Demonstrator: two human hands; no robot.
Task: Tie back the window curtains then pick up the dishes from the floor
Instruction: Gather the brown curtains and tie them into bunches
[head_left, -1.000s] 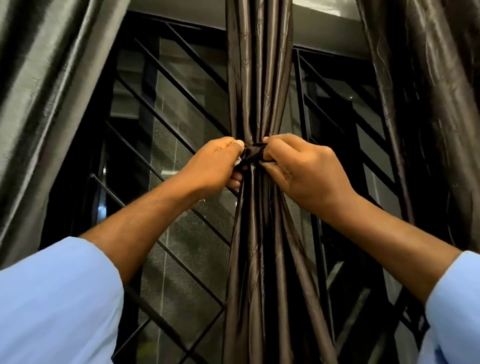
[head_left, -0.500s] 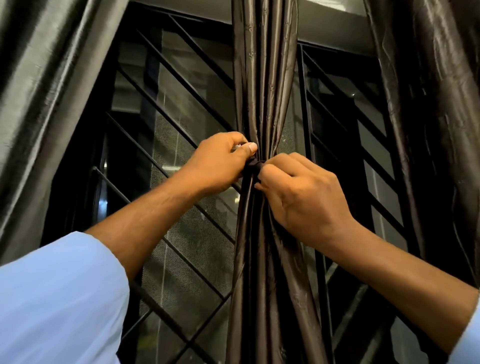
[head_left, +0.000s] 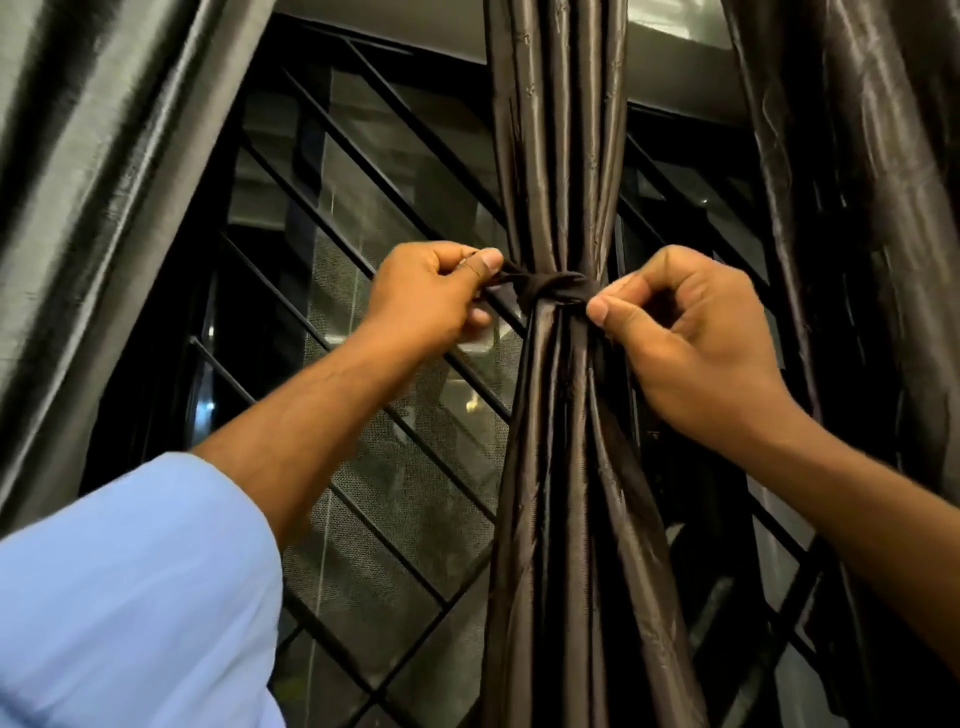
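Note:
A dark brown satin curtain (head_left: 558, 156) hangs bunched in the middle of the window. A dark fabric tie (head_left: 550, 288) is wrapped around it at a knot. My left hand (head_left: 431, 301) pinches the tie's left end between thumb and fingers, a little to the left of the curtain. My right hand (head_left: 691, 338) pinches the tie's right end just beside the bunch. Both ends are drawn outward, level with the knot. No dishes are in view.
A black window grille (head_left: 363, 218) with diagonal bars and mesh stands behind the curtain. A grey-sheened curtain panel (head_left: 78, 182) hangs at the left and another dark panel (head_left: 883, 208) at the right. My light blue sleeves fill the lower corners.
My hands were close together at the front of the bunch; they have moved apart sideways, pulling the tie's ends outward so the knot now shows around the curtain.

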